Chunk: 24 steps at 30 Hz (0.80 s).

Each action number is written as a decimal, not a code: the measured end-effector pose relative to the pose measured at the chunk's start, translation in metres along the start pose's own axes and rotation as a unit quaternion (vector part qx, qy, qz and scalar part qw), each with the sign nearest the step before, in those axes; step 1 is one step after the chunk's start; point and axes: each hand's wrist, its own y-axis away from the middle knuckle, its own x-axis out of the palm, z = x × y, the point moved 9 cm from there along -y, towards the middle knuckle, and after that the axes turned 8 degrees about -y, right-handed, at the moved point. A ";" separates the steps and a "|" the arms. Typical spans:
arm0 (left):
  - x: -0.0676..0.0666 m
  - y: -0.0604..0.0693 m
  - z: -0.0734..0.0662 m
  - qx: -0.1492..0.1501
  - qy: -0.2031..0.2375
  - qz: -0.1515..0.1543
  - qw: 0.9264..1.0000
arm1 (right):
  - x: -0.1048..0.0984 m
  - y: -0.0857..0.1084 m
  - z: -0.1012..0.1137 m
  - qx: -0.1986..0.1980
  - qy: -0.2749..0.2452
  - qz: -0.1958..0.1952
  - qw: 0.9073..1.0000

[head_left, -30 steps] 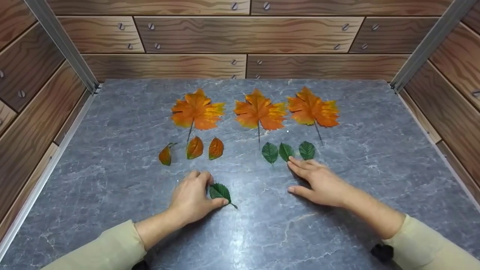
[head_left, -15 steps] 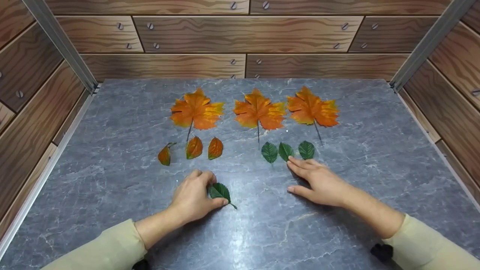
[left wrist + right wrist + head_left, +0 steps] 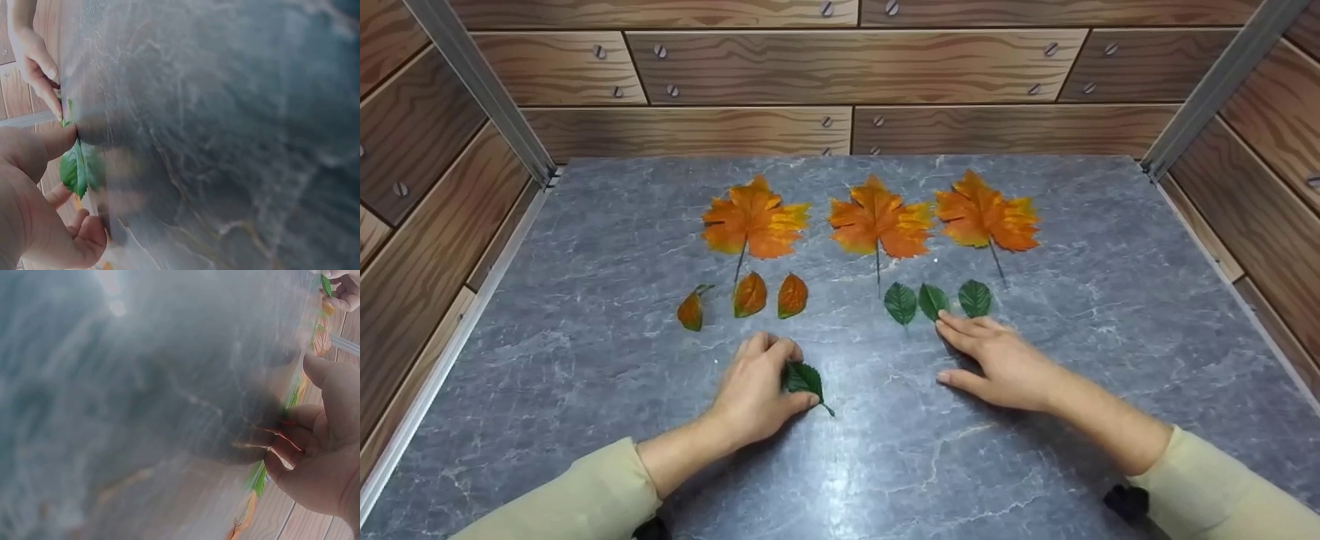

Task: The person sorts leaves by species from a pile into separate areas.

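Observation:
A green leaf (image 3: 804, 380) with a serrated edge lies at my left hand (image 3: 759, 390), which holds it between thumb and fingers. Its stem points toward the near right, and part of its left edge is hidden by the fingers. In the left wrist view the thumb sits near the stem end of this leaf (image 3: 79, 166). My right hand (image 3: 1001, 360) rests on the table with fingers extended. One fingertip touches the lower edge of the middle green leaf (image 3: 934, 301). Beside that one lie a left green leaf (image 3: 900, 303) and a right green leaf (image 3: 975, 298).
Three orange maple leaves, left (image 3: 755, 217), middle (image 3: 879, 219) and right (image 3: 986, 211), form a back row. Three small brown-orange leaves lie left of centre, among them one with a bent stem (image 3: 690, 311). Wood-patterned walls (image 3: 847, 67) enclose the grey marbled table (image 3: 585, 337).
My left hand has shifted slightly to the right and away from me, its fingers covering a little more of the green leaf. The right hand has stayed in place.

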 end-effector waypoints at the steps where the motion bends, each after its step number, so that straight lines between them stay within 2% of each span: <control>1: 0.000 0.000 -0.001 0.002 0.002 0.000 1.000 | 0.000 0.000 0.000 -0.002 0.001 -0.001 1.000; 14: 0.010 -0.016 -0.021 0.044 0.027 0.035 0.998 | 0.000 0.000 0.000 -0.002 -0.002 0.002 1.000; 24: 0.020 -0.022 -0.032 0.077 0.028 0.054 0.995 | 0.000 0.001 0.000 -0.001 -0.006 0.000 1.000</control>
